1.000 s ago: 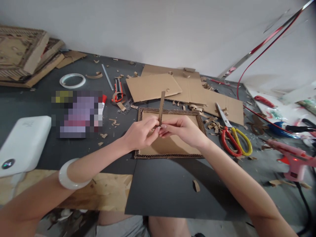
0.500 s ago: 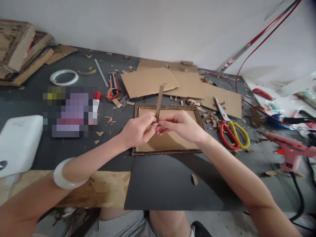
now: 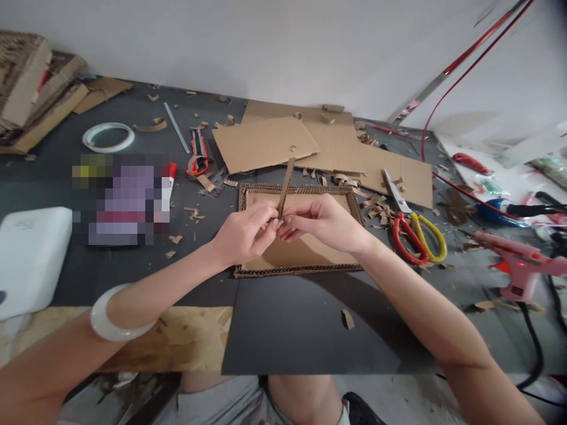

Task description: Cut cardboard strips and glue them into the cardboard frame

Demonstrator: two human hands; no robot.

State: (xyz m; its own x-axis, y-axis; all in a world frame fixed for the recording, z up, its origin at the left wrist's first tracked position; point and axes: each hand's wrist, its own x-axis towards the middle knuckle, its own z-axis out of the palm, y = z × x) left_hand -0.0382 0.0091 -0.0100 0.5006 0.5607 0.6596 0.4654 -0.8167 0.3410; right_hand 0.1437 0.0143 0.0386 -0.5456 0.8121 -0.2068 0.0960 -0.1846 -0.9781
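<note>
left hand [image 3: 239,235] and right hand [image 3: 330,224] in a pinch on one cardboard strip [image 3: 287,180], littered dark table [image 3: 292,321], pale wall [image 3: 186,41] behind

forearms [image 3: 411,293] angled inward; left fingers [image 3: 262,211], right fingers [image 3: 305,223] pinched, close together

The dark grey tabletop [image 3: 301,324] supports a shallow cardboard tray [image 3: 310,255]. A utility knife [image 3: 202,158], a white ring [image 3: 110,147] and a pink glue gun [image 3: 520,273] rest directly on the surface.
</note>
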